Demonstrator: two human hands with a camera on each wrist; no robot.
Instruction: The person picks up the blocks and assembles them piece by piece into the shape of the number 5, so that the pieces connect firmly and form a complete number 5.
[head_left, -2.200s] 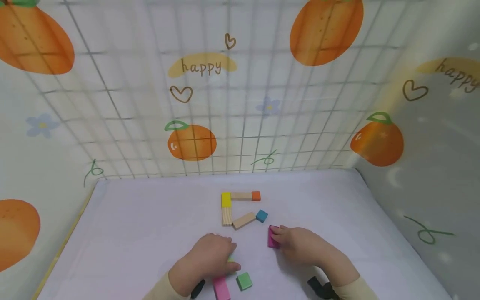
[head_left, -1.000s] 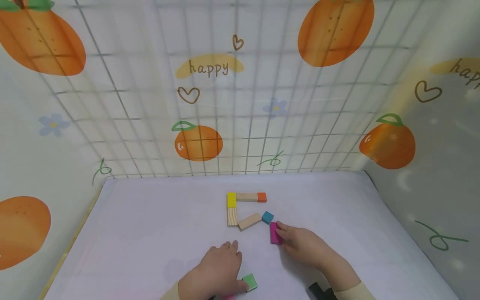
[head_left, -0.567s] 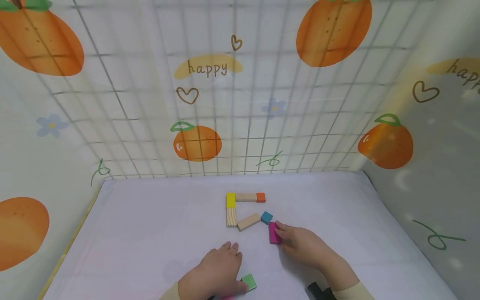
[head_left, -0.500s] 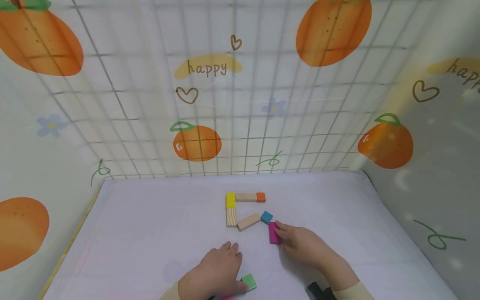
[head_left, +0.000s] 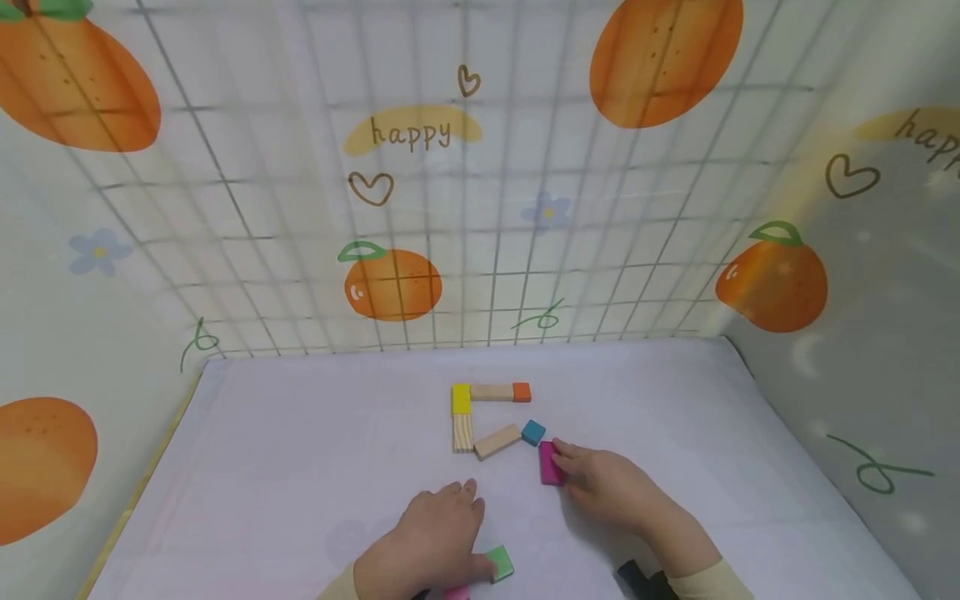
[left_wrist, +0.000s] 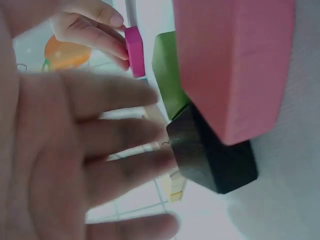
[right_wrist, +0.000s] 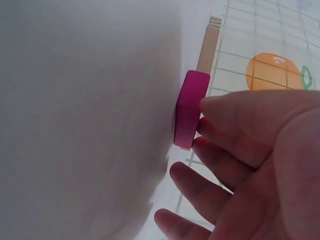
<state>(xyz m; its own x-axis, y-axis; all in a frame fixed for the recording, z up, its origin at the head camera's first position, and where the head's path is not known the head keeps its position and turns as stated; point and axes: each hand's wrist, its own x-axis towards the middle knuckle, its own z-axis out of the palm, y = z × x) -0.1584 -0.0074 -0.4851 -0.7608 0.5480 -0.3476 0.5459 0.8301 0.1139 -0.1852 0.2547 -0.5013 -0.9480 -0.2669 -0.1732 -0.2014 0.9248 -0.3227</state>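
In the head view my right hand (head_left: 618, 492) holds a magenta block (head_left: 551, 463) by its fingertips on the cloth, just short of a blue cube (head_left: 533, 432). The right wrist view shows the thumb and fingertips against the magenta block (right_wrist: 191, 107). My left hand (head_left: 431, 533) lies palm down with fingers extended, its thumb at a light green cube (head_left: 500, 563). Partly under it is a pink block (head_left: 456, 593). From the left wrist, the pink block (left_wrist: 225, 65), a green block (left_wrist: 169, 75) and a black block (left_wrist: 210, 150) show beside spread fingers.
A yellow block (head_left: 461, 398) joins a striped wooden block (head_left: 462, 433) and a plain wooden block (head_left: 491, 392), which ends at an orange cube (head_left: 522, 392). Another wooden block (head_left: 497, 442) slants toward the blue cube. A black object (head_left: 637, 577) is near my right forearm.
Over the past two seconds, the magenta block has moved closer to the blue cube with my right hand. My left hand has shifted nearer my body, covering more of the pink block.
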